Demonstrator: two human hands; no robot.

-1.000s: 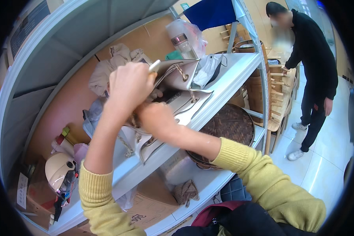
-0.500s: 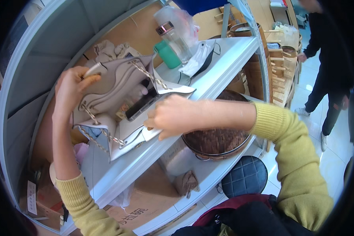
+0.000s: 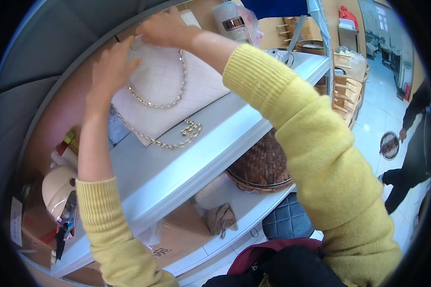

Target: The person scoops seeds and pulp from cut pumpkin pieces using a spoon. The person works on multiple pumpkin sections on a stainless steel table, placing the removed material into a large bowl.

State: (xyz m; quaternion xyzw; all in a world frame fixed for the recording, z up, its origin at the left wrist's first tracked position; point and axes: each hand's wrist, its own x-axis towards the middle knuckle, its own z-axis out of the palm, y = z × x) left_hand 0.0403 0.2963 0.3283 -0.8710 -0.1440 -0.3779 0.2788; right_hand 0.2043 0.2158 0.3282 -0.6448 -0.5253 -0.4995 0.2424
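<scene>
Head view shows me the pale quilted handbag [image 3: 160, 81] on the white shelf [image 3: 177, 177], its gold chain strap [image 3: 190, 128] draped down the front. I see the left hand [image 3: 111, 71], blurred, fingers apart near the bag's upper left; the right hand [image 3: 164, 29] is at its top edge, whether clamped I cannot tell.

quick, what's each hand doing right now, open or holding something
Left hand: open, thumb and fingers apart, beside the bag.
Right hand: at the bag's top edge; whether it grips cannot be told.
</scene>
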